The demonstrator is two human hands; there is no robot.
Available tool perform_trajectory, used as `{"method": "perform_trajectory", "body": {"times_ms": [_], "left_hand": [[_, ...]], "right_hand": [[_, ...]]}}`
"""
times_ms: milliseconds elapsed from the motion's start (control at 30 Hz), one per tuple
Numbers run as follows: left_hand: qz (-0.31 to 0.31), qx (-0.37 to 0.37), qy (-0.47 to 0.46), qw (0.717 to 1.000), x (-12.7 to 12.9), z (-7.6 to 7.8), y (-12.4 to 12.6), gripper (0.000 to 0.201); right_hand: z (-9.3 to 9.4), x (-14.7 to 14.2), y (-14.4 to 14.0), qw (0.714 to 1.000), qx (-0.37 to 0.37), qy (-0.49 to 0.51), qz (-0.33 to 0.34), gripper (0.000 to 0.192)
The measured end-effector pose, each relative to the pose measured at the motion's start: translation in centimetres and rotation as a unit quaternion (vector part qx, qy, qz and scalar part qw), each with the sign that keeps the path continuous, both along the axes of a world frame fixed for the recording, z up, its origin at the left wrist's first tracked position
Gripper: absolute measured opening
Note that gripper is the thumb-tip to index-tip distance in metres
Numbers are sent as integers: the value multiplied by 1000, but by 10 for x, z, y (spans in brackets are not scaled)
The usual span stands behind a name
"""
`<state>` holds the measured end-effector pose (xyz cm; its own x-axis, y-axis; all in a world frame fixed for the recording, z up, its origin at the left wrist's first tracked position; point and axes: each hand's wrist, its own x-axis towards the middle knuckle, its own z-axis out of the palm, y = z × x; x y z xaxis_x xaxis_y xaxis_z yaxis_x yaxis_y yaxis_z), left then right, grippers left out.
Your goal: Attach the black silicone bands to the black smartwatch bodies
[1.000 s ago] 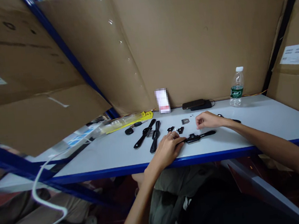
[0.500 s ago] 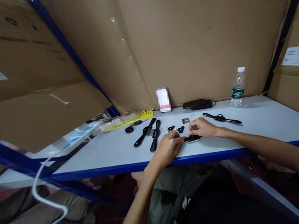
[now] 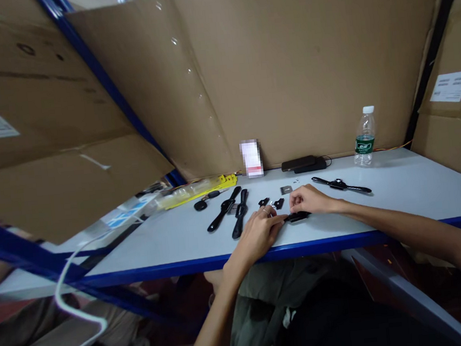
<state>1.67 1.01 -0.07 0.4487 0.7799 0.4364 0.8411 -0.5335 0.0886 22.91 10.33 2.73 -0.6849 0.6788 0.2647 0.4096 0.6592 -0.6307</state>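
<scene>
A white worktop with a blue front edge (image 3: 341, 222) runs across the middle of the frame, walled behind and on both sides by big sheets of brown corrugated cardboard (image 3: 285, 64); blue shelf struts cut through the left.

At far left a white cable (image 3: 70, 313) loops down below the bench. Toward centre left lie a yellow-backed clear blister pack (image 3: 195, 190) and a small black key fob (image 3: 201, 203). Just right of these, two black smartwatches with straps stretched out flat (image 3: 234, 209) lie side by side, seemingly whole. A few small black loose parts (image 3: 272, 202) and a little grey square plate (image 3: 286, 190) sit behind the hands.

The left hand (image 3: 258, 233) rests on the table near the front edge, fingers curled and fingertips pressed to the left end of a small black watch body (image 3: 299, 216). The right hand (image 3: 310, 199) comes in from the right and pinches over that same piece from above. It lies on the worktop between the two hands, at lower centre; whether a strap is attached cannot be made out.

Further right, another black strapped watch (image 3: 341, 185) lies alone; a dark flat device with a cord (image 3: 303, 162) rests against the back wall, and a clear plastic water bottle with a green label (image 3: 364, 137) stands at right.

As a judgement: three watches look finished, one is in hand, and loose parts remain.
</scene>
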Motion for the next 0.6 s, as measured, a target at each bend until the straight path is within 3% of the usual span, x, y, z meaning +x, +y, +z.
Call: {"method": "perform_trajectory", "body": {"times_ms": [67, 133, 267, 433, 500, 600], "left_hand": [[1, -4, -4, 1000, 0, 0, 0, 30], [0, -9, -5, 1000, 0, 1, 0, 31], [0, -7, -7, 1000, 0, 1, 0, 30], [0, -2, -2, 1000, 0, 1, 0, 30], [0, -3, -2, 1000, 0, 0, 0, 30], [-1, -1, -7, 1000, 0, 0, 0, 30]], "right_hand": [[-1, 0, 7, 997, -74, 22, 7, 3], [-2, 2, 10, 994, -99, 32, 17, 4], [-2, 5, 1, 999, 18, -32, -34, 9], [-2, 1, -19, 965, 210, -138, -79, 15], [-1, 0, -22, 960, 216, -149, -97, 16], [3, -1, -18, 978, 158, -92, -105, 17]]}}
